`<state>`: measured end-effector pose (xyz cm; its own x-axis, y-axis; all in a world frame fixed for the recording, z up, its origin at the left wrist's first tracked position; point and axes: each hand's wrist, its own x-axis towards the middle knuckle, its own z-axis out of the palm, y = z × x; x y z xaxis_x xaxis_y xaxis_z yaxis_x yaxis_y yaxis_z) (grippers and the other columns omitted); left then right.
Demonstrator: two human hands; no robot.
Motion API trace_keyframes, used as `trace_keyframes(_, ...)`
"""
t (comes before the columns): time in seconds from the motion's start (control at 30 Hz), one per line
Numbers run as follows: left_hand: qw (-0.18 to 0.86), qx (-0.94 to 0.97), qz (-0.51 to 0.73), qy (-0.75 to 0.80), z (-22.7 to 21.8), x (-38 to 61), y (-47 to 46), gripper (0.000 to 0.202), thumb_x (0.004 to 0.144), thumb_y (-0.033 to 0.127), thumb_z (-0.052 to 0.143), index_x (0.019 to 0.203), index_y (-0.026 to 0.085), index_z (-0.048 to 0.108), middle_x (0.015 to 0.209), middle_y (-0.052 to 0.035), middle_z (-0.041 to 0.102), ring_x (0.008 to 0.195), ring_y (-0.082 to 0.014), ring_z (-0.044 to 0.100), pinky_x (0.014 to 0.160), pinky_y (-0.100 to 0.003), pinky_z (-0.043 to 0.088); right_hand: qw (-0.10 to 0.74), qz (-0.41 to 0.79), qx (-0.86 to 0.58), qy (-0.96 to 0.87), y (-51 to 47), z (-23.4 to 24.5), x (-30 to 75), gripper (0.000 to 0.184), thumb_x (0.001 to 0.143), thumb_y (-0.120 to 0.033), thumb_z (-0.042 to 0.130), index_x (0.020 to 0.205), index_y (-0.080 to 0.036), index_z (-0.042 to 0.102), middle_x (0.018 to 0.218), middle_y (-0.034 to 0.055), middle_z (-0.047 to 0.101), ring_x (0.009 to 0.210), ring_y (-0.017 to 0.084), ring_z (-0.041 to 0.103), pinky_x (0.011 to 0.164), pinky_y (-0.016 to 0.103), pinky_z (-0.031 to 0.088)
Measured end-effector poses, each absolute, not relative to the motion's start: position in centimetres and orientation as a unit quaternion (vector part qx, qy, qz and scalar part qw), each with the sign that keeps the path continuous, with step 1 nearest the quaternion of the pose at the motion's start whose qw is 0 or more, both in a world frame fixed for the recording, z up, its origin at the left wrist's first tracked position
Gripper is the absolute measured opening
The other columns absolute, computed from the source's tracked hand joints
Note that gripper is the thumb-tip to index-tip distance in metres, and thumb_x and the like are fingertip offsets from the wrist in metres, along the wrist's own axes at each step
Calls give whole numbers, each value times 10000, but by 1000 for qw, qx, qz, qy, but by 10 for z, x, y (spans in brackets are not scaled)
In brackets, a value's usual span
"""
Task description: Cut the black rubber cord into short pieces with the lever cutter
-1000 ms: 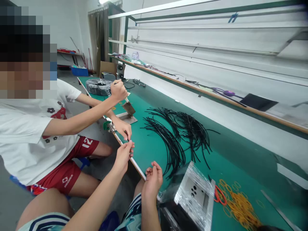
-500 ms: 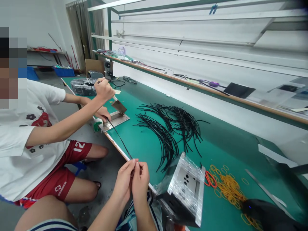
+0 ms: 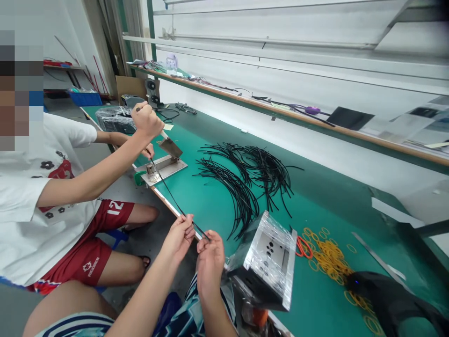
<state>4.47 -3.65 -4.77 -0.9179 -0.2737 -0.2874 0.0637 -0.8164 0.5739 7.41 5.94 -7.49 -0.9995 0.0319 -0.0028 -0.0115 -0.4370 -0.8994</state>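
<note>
A thin black cable [image 3: 167, 189] stretches from the cutter on the bench toward me. My left hand [image 3: 179, 238] pinches it between thumb and fingers, a short way from its near end. My right hand [image 3: 211, 257] has curled fingers closed around that end, just past the bench edge. At the far end, a co-worker's hand [image 3: 149, 152] holds the cable beside the lever cutter [image 3: 164, 169]. The co-worker's other hand [image 3: 147, 121] grips the handle of the raised blade [image 3: 171, 147].
Bunches of cut black cables [image 3: 231, 192] lie on the green bench [image 3: 315, 196]. Nearer me stands a plastic-wrapped metal box [image 3: 266, 262]. Beyond it are orange-handled scissors [image 3: 304, 247], yellow rubber bands [image 3: 328, 257], a steel ruler [image 3: 377, 255] and a black object [image 3: 386, 295].
My hands, together before, have moved apart, exposing cable between them. The left hand has shifted up along the cable. The co-worker's cable-holding hand has drawn back from the cutter. The view has tilted slightly.
</note>
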Motion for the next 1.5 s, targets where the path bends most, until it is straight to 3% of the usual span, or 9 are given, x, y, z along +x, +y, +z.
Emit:
trace_keyframes(0.07,90,197,-936,-277,-48,49,-23,430,614,323,861,708,172,470,503,113,326,414,-11,260,401,-141,235,10,843,-22,-538,54,-76,72,494,762,-508,639,1123,-187,536,955,60,639,789,144,586,751,314,474)
trace_keyframes(0.13,87,206,-934,-280,-46,51,-10,462,623,354,852,695,189,426,475,120,312,392,-15,261,396,-148,226,6,827,-65,-559,50,-77,68,447,745,-476,664,1060,-171,577,974,86,662,863,176,612,793,335,487)
trace_keyframes(0.27,78,206,-932,-287,-39,48,9,504,614,390,844,689,201,383,472,120,361,365,-11,294,394,-150,225,36,826,-117,-551,52,-76,58,370,788,-510,591,919,-165,591,814,41,657,729,156,598,696,311,486)
trace_keyframes(0.4,63,212,-929,-297,-39,38,25,527,614,442,823,707,219,355,443,126,370,341,-28,326,373,-149,216,48,832,-183,-521,62,-71,51,375,782,-513,599,907,-159,588,684,-20,578,609,112,535,585,254,440)
trace_keyframes(0.53,27,218,-925,-312,-46,26,36,504,635,484,784,729,236,355,412,125,379,304,-57,356,328,-151,204,50,829,-211,-516,72,-62,44,401,790,-538,574,949,-170,581,673,-30,541,588,108,523,546,248,427)
trace_keyframes(0.7,-8,167,-924,-345,-56,17,42,460,646,512,767,734,220,423,412,124,383,250,-54,350,285,-150,190,65,849,-225,-474,81,-59,32,353,766,-532,603,814,-195,509,657,-48,480,575,95,509,537,243,436)
trace_keyframes(1.07,-90,203,-840,-495,-51,3,43,404,778,543,664,704,202,461,369,99,403,260,-83,408,290,-163,260,73,874,-313,-363,81,-44,20,229,894,-422,445,1041,-264,522,669,-90,348,431,38,297,393,190,214)
trace_keyframes(1.3,-71,208,-845,-487,-60,1,45,411,812,594,581,713,206,485,395,88,416,255,-81,416,270,-176,248,57,889,-322,-319,82,-40,21,239,906,-410,456,1080,-271,544,645,-93,358,445,39,339,392,170,220)
trace_keyframes(1.5,-64,195,-848,-489,-69,-3,45,498,740,695,568,721,206,478,396,81,430,263,-110,450,259,-197,263,36,895,-323,-305,85,-40,20,196,900,-398,471,1023,-274,559,627,-96,388,457,41,393,441,164,331)
